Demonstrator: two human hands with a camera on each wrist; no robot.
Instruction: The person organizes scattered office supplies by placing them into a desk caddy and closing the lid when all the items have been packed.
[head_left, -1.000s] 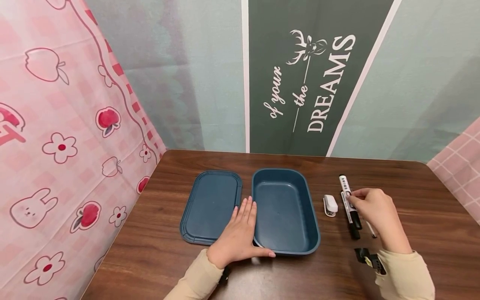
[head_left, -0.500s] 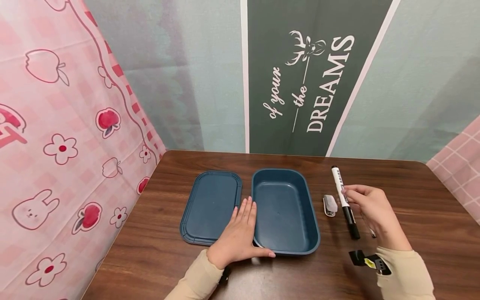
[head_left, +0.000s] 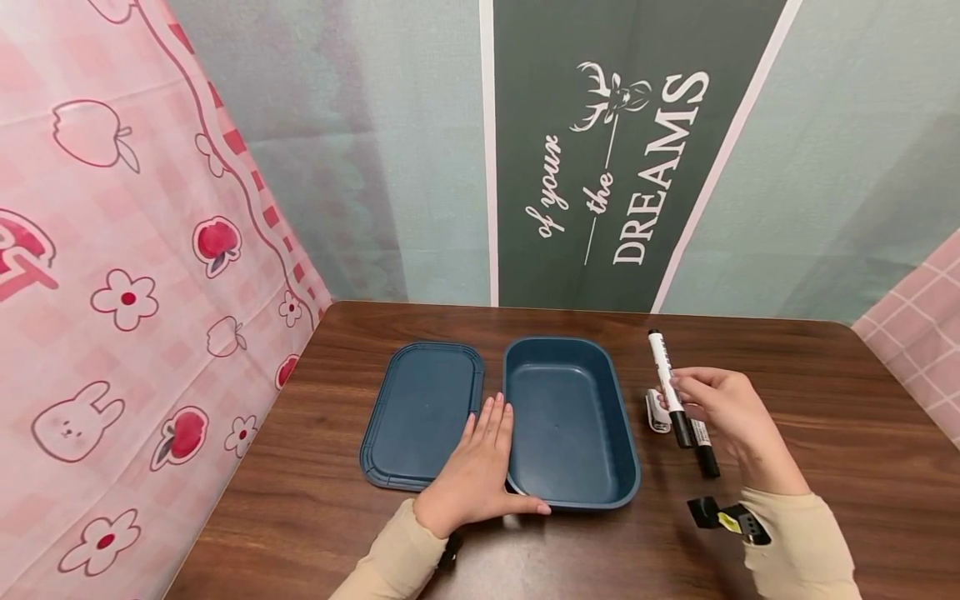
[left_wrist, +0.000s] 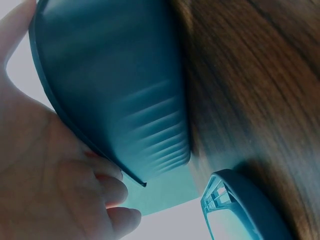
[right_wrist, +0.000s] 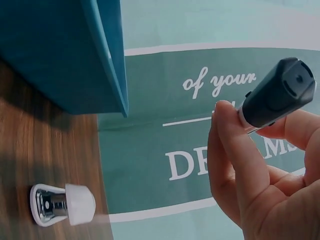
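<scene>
A white marker with a black cap (head_left: 663,363) is pinched between the thumb and fingers of my right hand (head_left: 723,417), raised above the table. In the right wrist view, the marker's black end (right_wrist: 280,92) points toward the camera. Below it lies a second marker (head_left: 705,454), partly covered by the hand. A small white stapler (head_left: 657,412) sits just left of them, partly behind the held marker. My left hand (head_left: 472,475) rests with straight fingers along the left rim of a blue plastic box (head_left: 570,433), its thumb at the near corner.
The box's blue lid (head_left: 423,408) lies flat left of the box, partly behind the left hand. All stand on a brown wooden table (head_left: 585,558). A printed cloth (head_left: 420,167) hangs beyond the table's far edge, and a pink cloth (head_left: 172,333) at the left.
My right hand has lifted one marker off the other and carried it left, over the stapler. The left hand and the box have not moved.
</scene>
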